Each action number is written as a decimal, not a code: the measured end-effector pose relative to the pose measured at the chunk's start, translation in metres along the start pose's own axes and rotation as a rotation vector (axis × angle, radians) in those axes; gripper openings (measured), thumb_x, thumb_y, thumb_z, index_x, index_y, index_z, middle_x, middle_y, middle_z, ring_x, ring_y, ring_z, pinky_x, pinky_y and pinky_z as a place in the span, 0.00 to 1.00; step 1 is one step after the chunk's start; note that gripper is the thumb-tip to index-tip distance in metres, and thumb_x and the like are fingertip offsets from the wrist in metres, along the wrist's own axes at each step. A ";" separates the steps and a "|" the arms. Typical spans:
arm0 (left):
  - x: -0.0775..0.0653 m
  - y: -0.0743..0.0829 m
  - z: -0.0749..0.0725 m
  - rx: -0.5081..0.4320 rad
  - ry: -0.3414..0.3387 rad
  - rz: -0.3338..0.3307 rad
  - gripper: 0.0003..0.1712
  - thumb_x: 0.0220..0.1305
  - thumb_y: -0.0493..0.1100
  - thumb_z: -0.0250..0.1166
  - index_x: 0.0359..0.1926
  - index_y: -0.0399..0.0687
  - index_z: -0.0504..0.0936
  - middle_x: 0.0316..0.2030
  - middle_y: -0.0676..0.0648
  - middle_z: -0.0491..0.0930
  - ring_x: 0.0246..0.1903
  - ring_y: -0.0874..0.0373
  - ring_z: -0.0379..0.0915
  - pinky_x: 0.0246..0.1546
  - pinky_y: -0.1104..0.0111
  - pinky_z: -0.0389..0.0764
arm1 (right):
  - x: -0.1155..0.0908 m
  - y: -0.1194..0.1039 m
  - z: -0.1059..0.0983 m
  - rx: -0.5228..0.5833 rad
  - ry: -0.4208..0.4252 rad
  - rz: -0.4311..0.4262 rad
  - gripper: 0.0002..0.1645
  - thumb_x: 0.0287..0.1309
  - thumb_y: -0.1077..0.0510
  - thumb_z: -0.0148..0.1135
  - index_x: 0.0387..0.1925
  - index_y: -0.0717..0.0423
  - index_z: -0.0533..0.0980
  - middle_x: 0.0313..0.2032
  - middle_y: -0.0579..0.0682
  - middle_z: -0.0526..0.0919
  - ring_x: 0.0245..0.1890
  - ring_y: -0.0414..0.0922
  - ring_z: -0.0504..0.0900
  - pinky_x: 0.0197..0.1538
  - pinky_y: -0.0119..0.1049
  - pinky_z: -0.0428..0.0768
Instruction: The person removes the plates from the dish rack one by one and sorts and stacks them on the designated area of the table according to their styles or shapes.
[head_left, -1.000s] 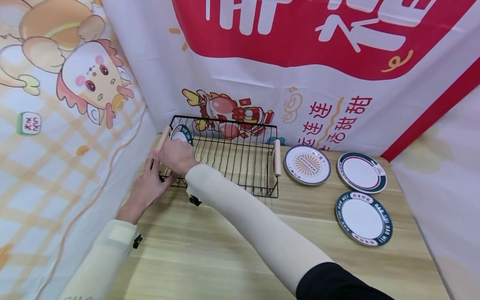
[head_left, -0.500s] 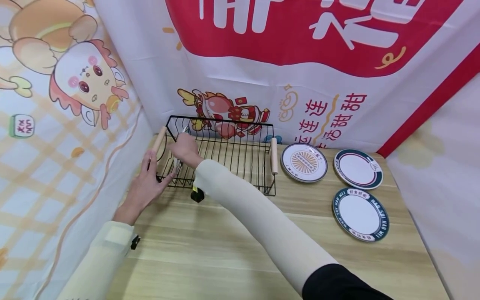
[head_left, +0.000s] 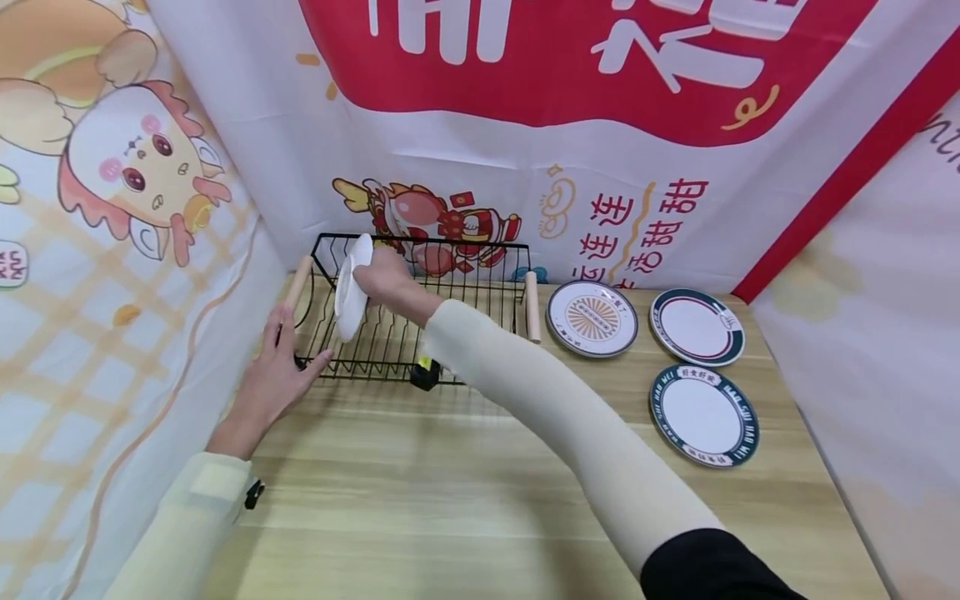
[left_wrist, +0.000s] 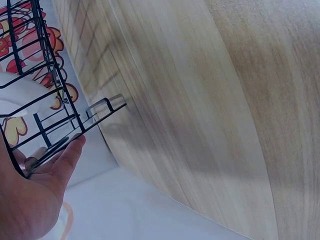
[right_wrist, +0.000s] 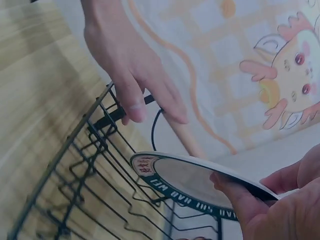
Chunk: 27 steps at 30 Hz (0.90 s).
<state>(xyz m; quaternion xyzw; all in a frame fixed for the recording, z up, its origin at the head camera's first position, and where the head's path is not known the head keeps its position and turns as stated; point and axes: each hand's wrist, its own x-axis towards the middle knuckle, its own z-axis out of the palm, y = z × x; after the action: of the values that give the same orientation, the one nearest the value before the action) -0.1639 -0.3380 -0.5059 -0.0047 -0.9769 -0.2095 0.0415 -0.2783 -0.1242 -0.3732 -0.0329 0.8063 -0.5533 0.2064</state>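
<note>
My right hand (head_left: 390, 279) pinches a white plate (head_left: 351, 292) by its edge, over the left part of a black wire dish rack (head_left: 487, 243). The plate is tilted steeply, nearly edge-on in the head view. In the right wrist view its green lettered rim (right_wrist: 175, 196) shows, the thumb lying on its face and the fingers behind. My left hand (head_left: 273, 375) holds the rack's front left corner, thumb along the front and fingers by the light wooden handle (head_left: 297, 282). The left wrist view shows that hand (left_wrist: 37, 200) around the corner wires.
Right of the rack, three plates lie flat on the wooden table (head_left: 420, 483): one with an orange sunburst (head_left: 592, 319), one with a dark green and red rim (head_left: 697, 327), and one with green lettering (head_left: 705, 414). Printed cloth walls (head_left: 465, 142) stand behind and at the sides.
The right hand has drawn the plate up and rightward from the rack's left end, turning it from face-on to edge-on. The left hand stays at the corner; the head view has shifted a little.
</note>
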 end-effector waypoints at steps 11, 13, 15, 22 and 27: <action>0.000 0.000 0.000 -0.007 0.006 0.003 0.61 0.77 0.70 0.54 0.84 0.43 0.27 0.85 0.42 0.24 0.44 0.12 0.73 0.34 0.32 0.80 | -0.035 -0.006 -0.071 -0.030 -0.074 -0.046 0.18 0.74 0.65 0.60 0.61 0.70 0.75 0.55 0.63 0.83 0.50 0.56 0.88 0.40 0.40 0.91; 0.000 0.000 0.000 -0.009 0.005 0.004 0.61 0.77 0.70 0.53 0.84 0.43 0.26 0.85 0.42 0.24 0.44 0.12 0.73 0.33 0.33 0.79 | -0.044 -0.004 -0.085 -0.030 -0.078 -0.067 0.18 0.74 0.66 0.60 0.60 0.71 0.76 0.55 0.64 0.84 0.51 0.57 0.89 0.40 0.41 0.91; 0.000 0.001 0.000 -0.010 0.000 0.005 0.62 0.77 0.71 0.53 0.84 0.44 0.25 0.85 0.42 0.23 0.44 0.12 0.73 0.32 0.33 0.79 | -0.053 -0.001 -0.100 -0.034 -0.077 -0.074 0.17 0.74 0.66 0.61 0.59 0.72 0.77 0.54 0.64 0.85 0.50 0.57 0.89 0.40 0.40 0.91; 0.001 0.000 0.001 -0.018 -0.012 0.000 0.61 0.77 0.68 0.54 0.84 0.45 0.23 0.84 0.42 0.21 0.50 0.11 0.70 0.38 0.29 0.77 | -0.090 0.005 -0.155 -0.097 -0.057 -0.084 0.18 0.74 0.66 0.60 0.59 0.73 0.78 0.52 0.65 0.86 0.48 0.56 0.90 0.43 0.39 0.91; 0.001 0.001 0.001 -0.013 -0.021 -0.003 0.62 0.77 0.70 0.53 0.83 0.46 0.22 0.84 0.45 0.19 0.49 0.09 0.69 0.37 0.29 0.77 | -0.117 0.011 -0.199 -0.162 -0.010 -0.098 0.18 0.74 0.65 0.60 0.58 0.74 0.78 0.52 0.67 0.87 0.48 0.58 0.90 0.46 0.41 0.91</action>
<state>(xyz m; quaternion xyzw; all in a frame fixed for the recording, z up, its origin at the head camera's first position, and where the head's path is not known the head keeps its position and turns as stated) -0.1653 -0.3369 -0.5063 -0.0055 -0.9759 -0.2160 0.0311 -0.2437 0.0881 -0.2881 -0.0918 0.8447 -0.4958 0.1796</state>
